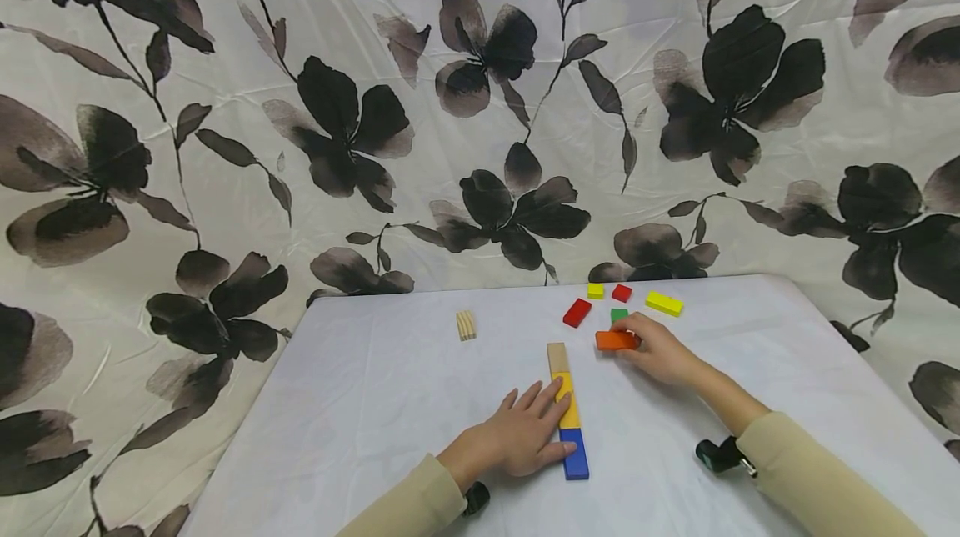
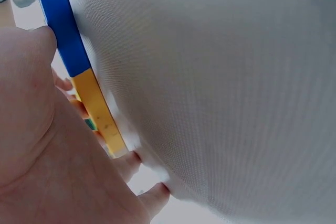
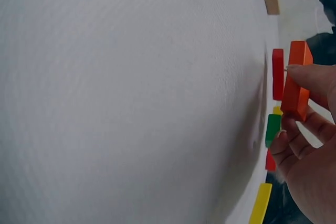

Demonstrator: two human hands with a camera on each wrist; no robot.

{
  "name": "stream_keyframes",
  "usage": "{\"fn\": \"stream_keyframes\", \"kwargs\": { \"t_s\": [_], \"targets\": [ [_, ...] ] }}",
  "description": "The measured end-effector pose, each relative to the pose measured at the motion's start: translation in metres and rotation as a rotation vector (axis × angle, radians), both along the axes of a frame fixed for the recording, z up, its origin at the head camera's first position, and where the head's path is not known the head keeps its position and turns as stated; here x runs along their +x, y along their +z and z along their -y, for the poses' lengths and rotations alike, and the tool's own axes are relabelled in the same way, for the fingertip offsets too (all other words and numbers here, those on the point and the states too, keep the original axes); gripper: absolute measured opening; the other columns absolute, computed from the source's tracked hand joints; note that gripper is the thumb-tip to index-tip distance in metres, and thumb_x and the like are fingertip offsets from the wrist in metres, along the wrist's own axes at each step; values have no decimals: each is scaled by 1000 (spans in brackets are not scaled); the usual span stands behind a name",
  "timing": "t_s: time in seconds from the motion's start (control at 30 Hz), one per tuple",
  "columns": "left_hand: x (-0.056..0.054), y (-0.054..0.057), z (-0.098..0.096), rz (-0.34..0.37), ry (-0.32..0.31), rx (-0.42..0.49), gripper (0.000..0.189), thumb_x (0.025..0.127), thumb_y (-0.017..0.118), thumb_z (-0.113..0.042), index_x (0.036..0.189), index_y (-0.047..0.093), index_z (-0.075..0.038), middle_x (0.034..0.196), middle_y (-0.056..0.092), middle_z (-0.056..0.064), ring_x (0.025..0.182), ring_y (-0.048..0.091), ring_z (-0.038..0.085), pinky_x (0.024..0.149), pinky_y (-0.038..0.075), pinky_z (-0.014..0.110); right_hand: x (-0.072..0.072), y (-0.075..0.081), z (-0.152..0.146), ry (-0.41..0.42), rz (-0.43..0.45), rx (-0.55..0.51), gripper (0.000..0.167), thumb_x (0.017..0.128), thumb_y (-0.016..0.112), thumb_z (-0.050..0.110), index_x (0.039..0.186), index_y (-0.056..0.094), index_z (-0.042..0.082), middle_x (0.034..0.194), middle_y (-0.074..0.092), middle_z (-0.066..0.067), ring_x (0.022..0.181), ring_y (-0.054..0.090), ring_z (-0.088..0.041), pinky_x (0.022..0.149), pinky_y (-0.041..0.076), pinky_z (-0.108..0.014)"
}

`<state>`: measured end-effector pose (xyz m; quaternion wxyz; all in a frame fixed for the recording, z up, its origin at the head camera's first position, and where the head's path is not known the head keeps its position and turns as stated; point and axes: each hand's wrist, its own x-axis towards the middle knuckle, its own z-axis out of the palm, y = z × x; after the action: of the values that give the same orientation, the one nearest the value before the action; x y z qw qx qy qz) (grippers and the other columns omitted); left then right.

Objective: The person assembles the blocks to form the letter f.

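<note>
A straight row of blocks runs along the table: a plain wooden block (image 1: 558, 358) at the far end, a yellow block (image 1: 572, 414) in the middle and a blue block (image 1: 576, 462) nearest me. My left hand (image 1: 517, 437) lies along the row's left side, fingers spread, fingertips at the yellow block and thumb against the blue one. In the left wrist view the blue block (image 2: 64, 27) meets the yellow block (image 2: 100, 111) end to end. Thumb and fingers of my right hand (image 1: 662, 351) pinch an orange block (image 1: 613, 341), seen raised off the cloth in the right wrist view.
Beyond the right hand lie a green block (image 1: 618, 314), a red block (image 1: 577, 313), a smaller red block (image 1: 622, 293), a small yellow block (image 1: 596, 291) and a longer yellow block (image 1: 664, 303). Several pale sticks (image 1: 466, 325) sit at the back left. Floral cloth (image 1: 480, 128) hangs behind the table.
</note>
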<state>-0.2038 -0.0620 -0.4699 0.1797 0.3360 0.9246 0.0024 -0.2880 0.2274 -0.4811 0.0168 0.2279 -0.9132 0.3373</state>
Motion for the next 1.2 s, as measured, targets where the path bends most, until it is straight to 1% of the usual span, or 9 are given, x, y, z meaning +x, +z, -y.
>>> {"fn": "stream_keyframes", "kwargs": {
  "t_s": [0.13,0.23,0.43,0.6,0.83,0.97,1.2],
  "targets": [
    [0,0,0,-4,-4,-4,78,102,31,-70,165,22,-25,173,7,-2,158,14,28,121,24,59,-2,-3,5,10,14,-8,36,93,72,5,128,63,0,119,63,-12,105,56,-27,96,51,-48],
    [-1,-1,0,11,-6,-2,78,103,30,-69,165,21,-24,173,5,-1,158,13,28,122,22,59,-3,-5,8,17,17,-11,36,93,72,5,128,63,1,121,63,-12,107,57,-28,99,51,-51],
    [-2,-1,0,29,4,3,78,103,30,-69,165,19,-24,173,4,-1,158,12,28,122,21,59,-5,-6,15,30,23,-5,39,94,72,7,131,62,-1,124,64,-13,109,58,-29,101,50,-53],
    [-2,-2,0,9,3,1,78,102,30,-70,165,21,-25,173,6,-1,158,13,28,122,23,59,-7,-6,22,46,30,-4,37,94,72,7,129,62,-1,122,64,-13,108,58,-30,101,50,-54],
    [-2,-2,0,1,-2,-2,79,102,29,-70,165,21,-24,173,6,-1,158,13,28,121,23,59,-10,-8,31,51,62,0,38,94,73,9,130,63,1,120,64,-10,108,57,-26,103,50,-52],
    [-3,-4,0,1,-2,2,78,102,29,-70,165,20,-24,173,5,-1,158,13,28,121,23,59,-12,-8,35,60,69,9,38,94,73,9,130,63,2,119,63,-9,104,56,-24,100,51,-50],
    [-2,-3,0,3,-1,1,78,102,30,-70,165,20,-25,173,6,-1,158,13,28,121,23,59,-14,-7,42,66,66,38,34,94,73,9,126,65,3,111,62,-5,99,55,-21,95,52,-43]
  ]
}}
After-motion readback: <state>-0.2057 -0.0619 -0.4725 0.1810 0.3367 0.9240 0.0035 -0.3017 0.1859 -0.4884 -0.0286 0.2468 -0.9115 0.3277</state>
